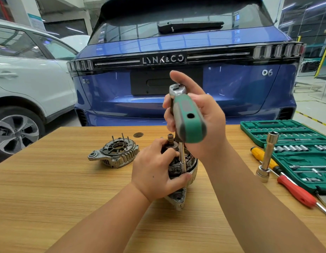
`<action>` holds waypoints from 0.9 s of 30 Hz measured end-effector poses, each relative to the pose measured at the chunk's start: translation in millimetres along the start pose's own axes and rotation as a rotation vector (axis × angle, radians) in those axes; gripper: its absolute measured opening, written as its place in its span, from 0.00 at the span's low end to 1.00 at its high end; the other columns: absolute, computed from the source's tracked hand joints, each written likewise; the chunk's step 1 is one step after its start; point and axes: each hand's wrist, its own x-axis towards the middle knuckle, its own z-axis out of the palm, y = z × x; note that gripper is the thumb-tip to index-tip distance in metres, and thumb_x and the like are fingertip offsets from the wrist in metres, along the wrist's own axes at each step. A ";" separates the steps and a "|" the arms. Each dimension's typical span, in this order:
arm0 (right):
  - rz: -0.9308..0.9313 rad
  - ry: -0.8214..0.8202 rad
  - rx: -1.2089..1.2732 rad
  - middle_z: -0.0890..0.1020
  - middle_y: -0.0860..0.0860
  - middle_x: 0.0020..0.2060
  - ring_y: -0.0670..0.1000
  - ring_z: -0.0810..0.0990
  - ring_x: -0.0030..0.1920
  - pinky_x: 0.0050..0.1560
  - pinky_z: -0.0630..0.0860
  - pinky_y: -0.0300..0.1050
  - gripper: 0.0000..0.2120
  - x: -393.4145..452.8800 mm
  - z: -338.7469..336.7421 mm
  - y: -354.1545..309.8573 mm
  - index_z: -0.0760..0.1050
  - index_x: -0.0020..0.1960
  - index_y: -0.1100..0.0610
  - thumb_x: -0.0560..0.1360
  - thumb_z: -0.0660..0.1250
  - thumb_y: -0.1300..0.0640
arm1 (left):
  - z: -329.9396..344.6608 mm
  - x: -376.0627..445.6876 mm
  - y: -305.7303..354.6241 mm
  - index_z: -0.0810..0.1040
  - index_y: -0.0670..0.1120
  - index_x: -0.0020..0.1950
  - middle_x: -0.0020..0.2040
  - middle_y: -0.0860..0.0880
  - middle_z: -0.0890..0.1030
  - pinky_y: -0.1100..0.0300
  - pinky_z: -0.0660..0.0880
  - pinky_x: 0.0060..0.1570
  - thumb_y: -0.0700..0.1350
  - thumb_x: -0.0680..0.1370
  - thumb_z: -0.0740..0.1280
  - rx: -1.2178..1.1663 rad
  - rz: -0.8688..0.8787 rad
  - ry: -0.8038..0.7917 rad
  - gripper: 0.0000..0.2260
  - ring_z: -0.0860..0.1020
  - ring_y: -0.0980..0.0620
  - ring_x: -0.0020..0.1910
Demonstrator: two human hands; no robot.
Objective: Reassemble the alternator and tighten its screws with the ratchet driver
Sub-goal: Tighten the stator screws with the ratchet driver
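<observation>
Right hand (204,114) has its grip wrapped round the green ratchet driver (188,115), shaft running straight down from it onto the alternator (184,168) on the counter (67,179). Left hand (154,170) clasps the alternator body, nearer the screw, steadying it.

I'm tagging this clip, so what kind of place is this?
Most likely a car workshop or service bay: a blue car and a white car are parked indoors just behind a wooden table that holds a green socket set and alternator parts.
</observation>
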 end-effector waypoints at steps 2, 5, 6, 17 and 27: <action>0.029 -0.019 0.025 0.71 0.59 0.41 0.53 0.71 0.33 0.34 0.65 0.47 0.19 -0.1 0.7 -2.1 0.75 0.64 0.53 0.78 0.54 0.50 | -0.3 0.4 -0.1 0.83 0.47 0.50 0.55 0.44 0.80 0.56 0.74 0.38 0.68 0.70 0.66 -0.003 0.007 0.010 0.25 0.79 0.45 0.42; 0.042 0.007 -0.068 0.77 0.53 0.39 0.53 0.73 0.36 0.38 0.68 0.50 0.17 -0.1 3.4 -0.6 0.75 0.63 0.52 0.77 0.59 0.49 | -0.4 1.0 -0.3 0.82 0.49 0.50 0.51 0.46 0.79 0.58 0.71 0.37 0.67 0.71 0.66 -0.016 0.026 0.032 0.23 0.77 0.47 0.40; 0.043 0.038 -0.109 0.78 0.51 0.38 0.54 0.73 0.37 0.40 0.68 0.52 0.16 0.3 5.3 -0.4 0.75 0.63 0.52 0.77 0.61 0.51 | 0.1 0.8 -0.6 0.82 0.49 0.49 0.50 0.47 0.79 0.58 0.72 0.37 0.67 0.71 0.66 -0.009 0.029 0.032 0.23 0.77 0.47 0.39; 0.135 0.131 -0.008 0.76 0.50 0.36 0.48 0.73 0.32 0.35 0.69 0.42 0.12 4.5 -4.1 -6.9 0.74 0.61 0.53 0.78 0.66 0.61 | 1.7 -0.9 -2.6 0.84 0.48 0.50 0.56 0.45 0.79 0.59 0.72 0.39 0.68 0.70 0.66 0.007 0.010 0.025 0.26 0.79 0.45 0.41; -0.012 -0.051 -0.039 0.77 0.56 0.40 0.53 0.71 0.35 0.34 0.67 0.46 0.21 3.0 -5.6 5.9 0.74 0.67 0.51 0.76 0.57 0.61 | -0.5 -1.3 -0.9 0.83 0.48 0.50 0.57 0.45 0.79 0.59 0.71 0.38 0.68 0.70 0.66 0.013 -0.003 -0.006 0.25 0.79 0.46 0.42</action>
